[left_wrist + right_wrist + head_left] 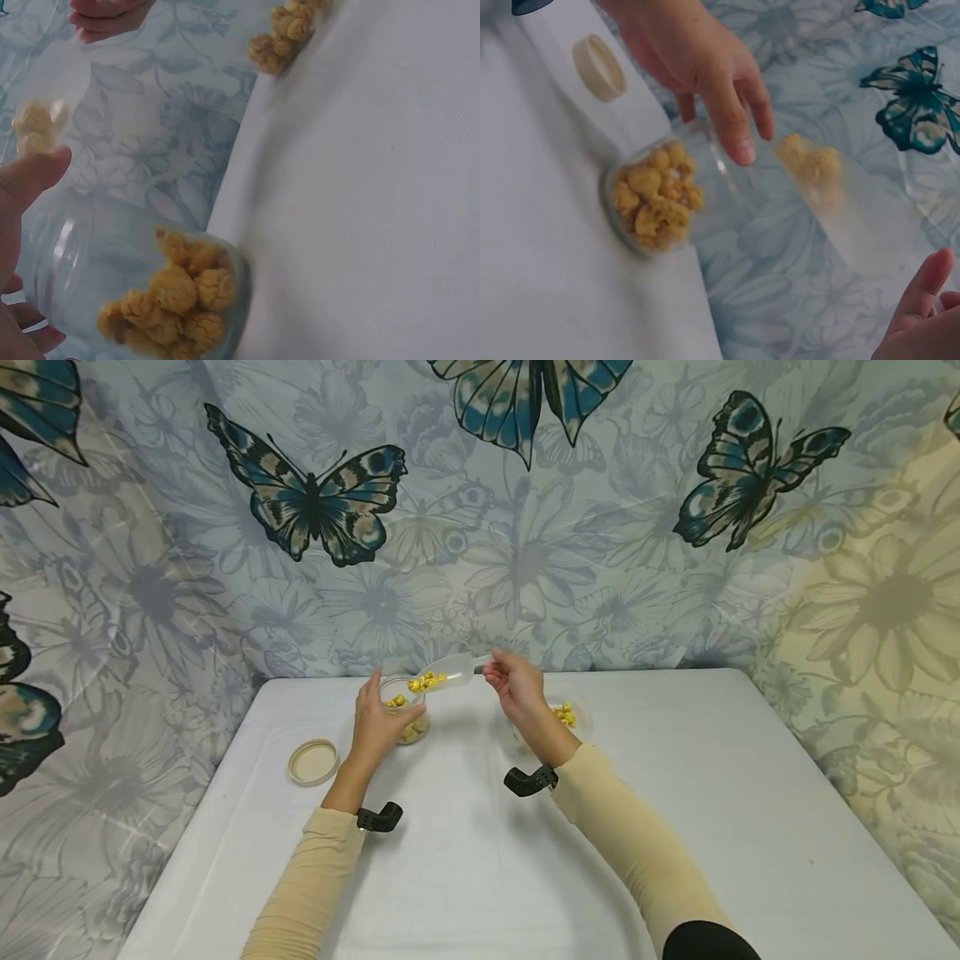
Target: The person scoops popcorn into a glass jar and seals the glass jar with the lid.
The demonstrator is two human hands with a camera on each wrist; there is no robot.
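Note:
My left hand (pixel 377 720) grips a clear glass jar (pixel 82 240) round its upper part, thumb on one side and fingers on the other. Golden popcorn (pixel 176 300) fills the lower part of the jar, which stands on the table. With my right hand (pixel 517 687) I hold the handle of a translucent scoop (pixel 459 669). Its front end carries several pieces of popcorn (pixel 427 682) and overlaps the jar's mouth in the head view. The scoop is tilted, its tip lower than the handle.
Left of the jar lies a round cream lid (pixel 313 762) on the white-covered table (pixel 450 860). More popcorn (pixel 565 716) sits in a clear container partly hidden behind my right wrist. A butterfly-patterned cloth (pixel 525 568) hangs right behind the table's far edge.

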